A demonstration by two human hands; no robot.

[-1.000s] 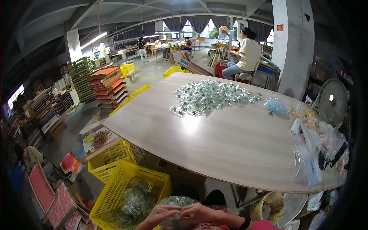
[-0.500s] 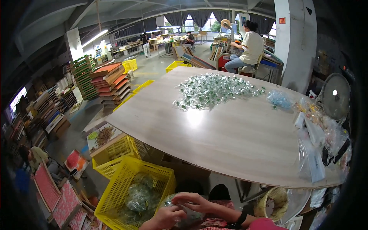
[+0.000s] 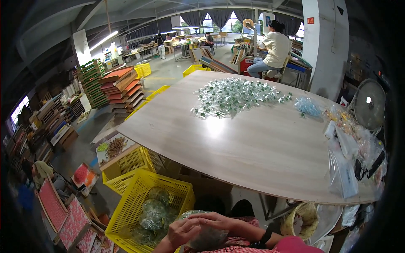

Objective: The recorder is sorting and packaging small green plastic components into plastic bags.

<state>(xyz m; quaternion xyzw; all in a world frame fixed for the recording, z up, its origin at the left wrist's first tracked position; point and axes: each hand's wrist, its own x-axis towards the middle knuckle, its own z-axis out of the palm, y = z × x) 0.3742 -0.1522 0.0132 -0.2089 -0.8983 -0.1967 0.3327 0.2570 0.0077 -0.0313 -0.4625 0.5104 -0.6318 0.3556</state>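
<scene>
A filled clear plastic bag (image 3: 207, 239) rests on my lap, below the table's front edge. My left hand (image 3: 184, 231) is closed at the top of the bag, with its fingers curled. My right hand (image 3: 214, 221) lies across the top of the same bag, fingers together and reaching to the left hand. Their grip hides the bag's mouth, and what is inside is hard to make out. Just left of my hands, a yellow plastic crate (image 3: 122, 211) holds several similar clear bags (image 3: 152, 215) with greenish contents.
On the large table (image 3: 253, 156) lies a heap of clear-wrapped green pieces (image 3: 236, 96). A small blue pile (image 3: 308, 106), plastic bags (image 3: 344, 168) and a fan (image 3: 368, 104) are to the right. A woven basket (image 3: 301, 221) stands below. A person (image 3: 274, 48) sits beyond the table.
Both hands have shifted slightly on the bag; my left hand has risen and closed in against my right. The seated person beyond the table has moved an arm.
</scene>
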